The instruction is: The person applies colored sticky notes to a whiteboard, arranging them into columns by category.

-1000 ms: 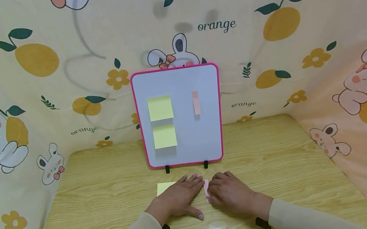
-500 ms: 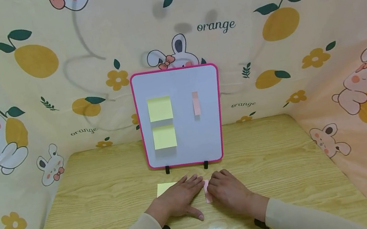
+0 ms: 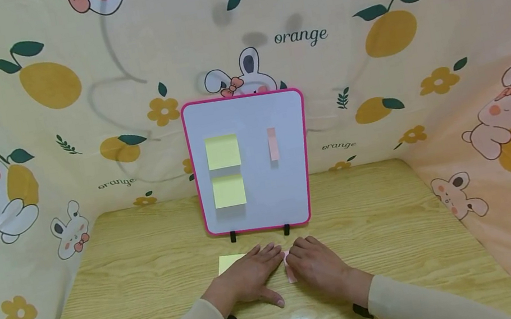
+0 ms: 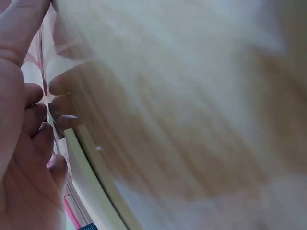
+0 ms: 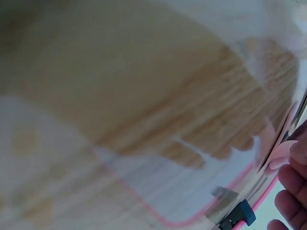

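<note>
My left hand (image 3: 250, 274) lies palm down on the table with its fingers stretched out, their tips beside a pink sticky note strip (image 3: 291, 276). Part of a yellow sticky note pad (image 3: 230, 262) shows behind this hand; the rest is hidden. From the other side my right hand (image 3: 321, 267) pinches the pink strip with curled fingers, covering some of it. In the right wrist view the pink strip (image 5: 284, 150) bends up at the fingertips. Seen from the left wrist, the yellow pad (image 4: 93, 179) has visible thickness near the fingers.
A pink-framed whiteboard (image 3: 249, 126) stands upright on black feet (image 3: 286, 229) behind the hands. Two yellow sticky notes (image 3: 222, 151) are stuck on its left, one above the other, and a pink strip (image 3: 273, 144) on its right. Patterned cloth (image 3: 210, 19) surrounds the wooden table (image 3: 150, 258).
The lower end of the pink strip at my right hand has shifted and now looks lifted and bent. My right hand moved very slightly left; my left hand stayed in place.
</note>
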`<action>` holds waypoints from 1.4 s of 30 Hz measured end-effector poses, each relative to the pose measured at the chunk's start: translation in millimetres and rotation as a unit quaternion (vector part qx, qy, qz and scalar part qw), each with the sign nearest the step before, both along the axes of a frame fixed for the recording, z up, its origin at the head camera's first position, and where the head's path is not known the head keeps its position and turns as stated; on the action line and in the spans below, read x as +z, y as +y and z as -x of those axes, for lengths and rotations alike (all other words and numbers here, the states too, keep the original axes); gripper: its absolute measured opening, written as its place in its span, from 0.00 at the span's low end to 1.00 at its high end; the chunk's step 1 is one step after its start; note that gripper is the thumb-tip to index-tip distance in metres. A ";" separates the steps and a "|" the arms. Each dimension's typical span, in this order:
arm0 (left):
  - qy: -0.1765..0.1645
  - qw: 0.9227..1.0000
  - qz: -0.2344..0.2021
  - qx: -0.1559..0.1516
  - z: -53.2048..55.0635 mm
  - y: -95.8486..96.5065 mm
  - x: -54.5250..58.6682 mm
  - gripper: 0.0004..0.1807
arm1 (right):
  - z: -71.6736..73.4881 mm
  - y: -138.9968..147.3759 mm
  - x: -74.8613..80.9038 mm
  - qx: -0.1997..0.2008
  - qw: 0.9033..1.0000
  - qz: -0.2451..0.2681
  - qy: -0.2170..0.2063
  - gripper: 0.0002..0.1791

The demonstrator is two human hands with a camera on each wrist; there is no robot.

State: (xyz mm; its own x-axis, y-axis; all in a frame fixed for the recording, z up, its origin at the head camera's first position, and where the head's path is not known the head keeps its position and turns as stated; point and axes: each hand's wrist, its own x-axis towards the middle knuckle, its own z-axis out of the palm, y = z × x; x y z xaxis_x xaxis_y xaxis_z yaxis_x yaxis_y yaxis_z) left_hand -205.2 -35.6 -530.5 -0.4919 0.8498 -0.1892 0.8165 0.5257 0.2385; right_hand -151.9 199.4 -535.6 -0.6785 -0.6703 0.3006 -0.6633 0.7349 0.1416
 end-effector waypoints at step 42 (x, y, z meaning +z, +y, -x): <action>0.064 0.993 -0.021 -0.095 -37.6 -12.3 2.5 0.44 | 21.9 6.5 2.9 -0.050 0.998 0.034 0.019 0.08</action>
